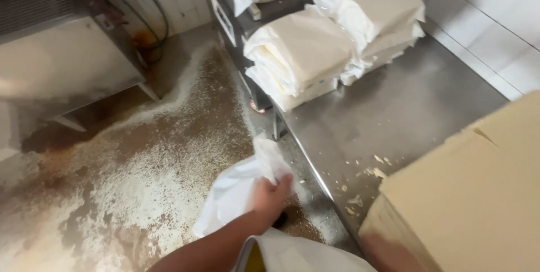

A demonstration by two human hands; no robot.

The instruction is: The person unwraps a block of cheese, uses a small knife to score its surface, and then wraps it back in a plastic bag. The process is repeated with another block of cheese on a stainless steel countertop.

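My left hand [271,194] is stretched out low over the floor beside the steel table and grips a crumpled white plastic bag [236,190] that hangs down from my fingers. At the bottom right, a blurred patch that looks like my right hand [388,254] lies against the lower corner of a large brown cardboard box [472,193]. How that hand grips the box is not visible. The box rests on the near right end of the table.
A stainless steel table [394,109] carries two stacks of filled white bags [304,53] and some crumbs. The brown floor [140,154] is strewn with white grains. A metal machine [62,53] stands at the left, and white tiled wall runs along the right.
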